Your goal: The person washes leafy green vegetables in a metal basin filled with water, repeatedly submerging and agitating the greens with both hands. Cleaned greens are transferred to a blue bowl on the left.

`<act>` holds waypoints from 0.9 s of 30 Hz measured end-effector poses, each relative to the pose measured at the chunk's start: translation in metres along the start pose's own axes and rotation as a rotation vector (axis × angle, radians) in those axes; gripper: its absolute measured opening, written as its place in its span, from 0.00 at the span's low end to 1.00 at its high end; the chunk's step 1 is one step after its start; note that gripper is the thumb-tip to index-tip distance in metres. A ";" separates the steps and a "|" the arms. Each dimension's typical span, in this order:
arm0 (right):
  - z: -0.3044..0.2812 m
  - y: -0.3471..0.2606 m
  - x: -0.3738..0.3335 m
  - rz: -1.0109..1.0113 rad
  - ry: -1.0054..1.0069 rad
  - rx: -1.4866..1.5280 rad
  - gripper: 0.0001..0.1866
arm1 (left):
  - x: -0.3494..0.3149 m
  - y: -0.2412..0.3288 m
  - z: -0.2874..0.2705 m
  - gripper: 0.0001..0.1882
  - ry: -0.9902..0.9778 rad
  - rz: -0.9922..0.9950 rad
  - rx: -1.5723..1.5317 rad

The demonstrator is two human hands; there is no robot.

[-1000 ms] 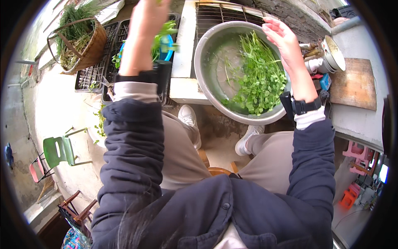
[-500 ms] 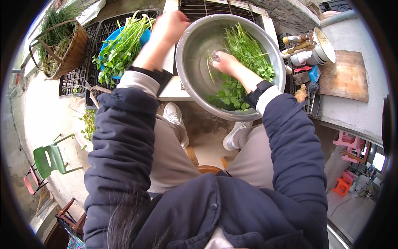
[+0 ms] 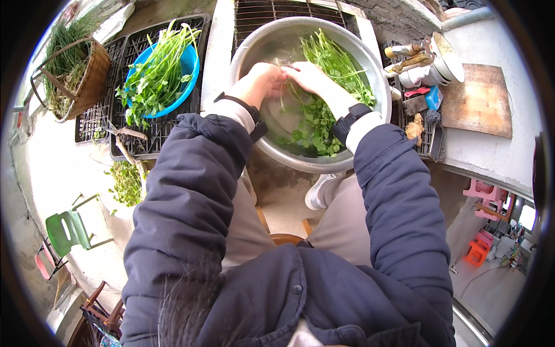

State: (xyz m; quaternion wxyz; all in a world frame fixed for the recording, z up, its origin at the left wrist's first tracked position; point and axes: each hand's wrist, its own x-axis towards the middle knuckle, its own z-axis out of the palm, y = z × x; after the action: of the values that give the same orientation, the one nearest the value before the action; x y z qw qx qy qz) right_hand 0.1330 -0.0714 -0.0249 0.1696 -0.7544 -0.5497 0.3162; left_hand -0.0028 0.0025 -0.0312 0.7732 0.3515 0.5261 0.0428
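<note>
A wide metal basin (image 3: 245, 47) in front of me holds water and a heap of leafy, long-stemmed greens (image 3: 332, 72), which lie along its right side. My left hand (image 3: 265, 80) and my right hand (image 3: 308, 77) meet above the water at the basin's left middle, fingertips nearly touching. The right fingers are closed on a thin green stem (image 3: 292, 92) that hangs below them, with a pale, root-like end near the fingertips. My left fingers are curled together beside it; what they pinch is hidden. More of these greens fill a blue basin (image 3: 193, 58) at the left.
The blue basin stands on a black plastic crate (image 3: 151, 137), beside a wicker basket (image 3: 92, 81) of thin green stalks. At the right are a wooden board (image 3: 480, 101), brushes (image 3: 404, 51) and a white pot (image 3: 448, 58). A green chair (image 3: 68, 232) stands lower left.
My left hand has come down and right from above the metal basin's rim to meet my right hand. My right hand has risen slightly. The view has shifted a little.
</note>
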 end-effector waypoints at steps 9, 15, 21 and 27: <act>-0.016 -0.003 -0.019 -0.151 0.497 0.013 0.14 | -0.007 0.013 -0.012 0.17 0.018 0.139 0.112; -0.025 -0.020 -0.029 0.107 0.327 0.717 0.14 | -0.008 0.011 -0.008 0.14 0.213 0.266 0.985; 0.001 0.000 -0.025 -0.024 -0.386 -0.112 0.17 | -0.022 0.012 -0.004 0.08 -0.091 -0.082 1.508; -0.015 -0.002 -0.021 0.117 -0.260 0.479 0.18 | -0.025 0.017 -0.005 0.11 0.038 0.271 1.042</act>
State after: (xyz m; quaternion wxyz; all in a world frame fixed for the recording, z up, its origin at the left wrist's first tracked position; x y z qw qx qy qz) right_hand 0.1379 -0.0888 -0.0067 0.2528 -0.6761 -0.4320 0.5407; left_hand -0.0134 0.0065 -0.0027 0.4741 0.7526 0.4414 -0.1182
